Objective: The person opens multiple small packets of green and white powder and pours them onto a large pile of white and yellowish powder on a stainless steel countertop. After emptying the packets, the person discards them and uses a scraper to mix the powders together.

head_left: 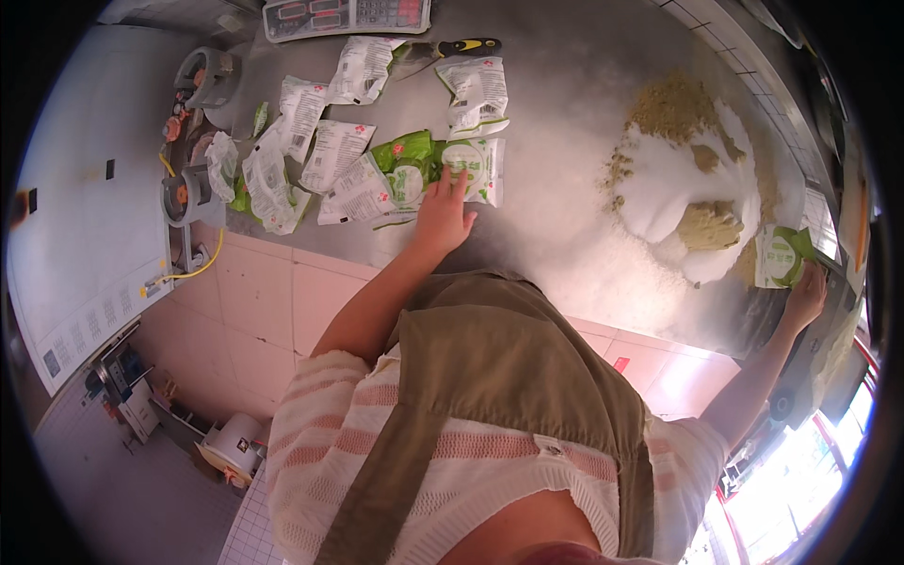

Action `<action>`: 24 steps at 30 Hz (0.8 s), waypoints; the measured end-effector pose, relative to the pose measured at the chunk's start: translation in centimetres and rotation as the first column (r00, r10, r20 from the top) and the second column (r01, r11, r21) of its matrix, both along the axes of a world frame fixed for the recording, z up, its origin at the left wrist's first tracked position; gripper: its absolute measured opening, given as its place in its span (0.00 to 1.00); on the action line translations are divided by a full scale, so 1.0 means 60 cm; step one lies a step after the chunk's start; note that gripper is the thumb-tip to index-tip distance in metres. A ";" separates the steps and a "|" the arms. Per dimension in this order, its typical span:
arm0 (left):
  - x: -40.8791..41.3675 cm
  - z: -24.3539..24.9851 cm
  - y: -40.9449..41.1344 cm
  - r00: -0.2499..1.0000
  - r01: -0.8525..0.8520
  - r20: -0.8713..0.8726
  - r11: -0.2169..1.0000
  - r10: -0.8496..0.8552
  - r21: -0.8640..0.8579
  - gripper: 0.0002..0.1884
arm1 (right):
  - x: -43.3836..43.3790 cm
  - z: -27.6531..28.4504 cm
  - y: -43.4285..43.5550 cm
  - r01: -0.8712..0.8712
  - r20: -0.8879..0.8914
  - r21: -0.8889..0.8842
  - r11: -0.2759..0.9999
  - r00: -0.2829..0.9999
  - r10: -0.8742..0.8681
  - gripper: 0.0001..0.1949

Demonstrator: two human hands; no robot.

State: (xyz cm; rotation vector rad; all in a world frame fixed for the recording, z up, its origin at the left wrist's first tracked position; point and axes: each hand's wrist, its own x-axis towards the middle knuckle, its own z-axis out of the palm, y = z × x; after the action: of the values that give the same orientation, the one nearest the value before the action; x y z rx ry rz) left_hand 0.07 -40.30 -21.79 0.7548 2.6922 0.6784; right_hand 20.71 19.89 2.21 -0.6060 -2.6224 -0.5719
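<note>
My left hand [443, 220] lies with its fingertips on a green-and-white plastic packet [470, 169]; its thumb stands apart and is not closed around the packet. At the far right, my right hand [808, 296] grips another green-and-white packet [780, 256] by its green end. That packet is next to a heap of white granular material [653, 180] topped with patches of greenish-brown powder [712, 224]. Several more packets [342, 155] lie loosely to the left of my left hand, most with their printed white backs up. A crumpled clear-and-white wrapper [222, 166] is beyond them.
Under everything is a metal tabletop [558, 106]. A scraper with a black-and-yellow handle [470, 47] lies near a digital scale [346, 18] at the back. Grey tape dispensers [187, 194] stand on the left. A tiled ledge [734, 53] borders the right side.
</note>
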 end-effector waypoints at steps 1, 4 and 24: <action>0.006 -0.003 0.011 0.999 0.031 0.029 0.999 -0.031 0.017 0.37 | -0.006 -0.005 -0.003 -0.012 -0.044 -0.002 1.000 0.999 0.011 0.10; 0.027 0.014 0.048 0.977 0.131 0.156 0.988 -0.142 0.082 0.33 | -0.012 -0.016 -0.001 -0.022 -0.099 -0.002 1.000 0.995 0.021 0.10; -0.025 -0.011 -0.002 0.965 -0.259 -0.083 0.956 0.249 -0.137 0.41 | -0.070 -0.032 -0.010 -0.072 -0.175 -0.086 0.994 0.983 0.056 0.09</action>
State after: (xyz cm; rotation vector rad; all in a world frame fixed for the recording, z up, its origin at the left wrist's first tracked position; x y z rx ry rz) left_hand -1.45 -40.40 -22.45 0.4035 2.8901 0.5096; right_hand 16.53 19.32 0.32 -0.5693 -2.5054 -0.3633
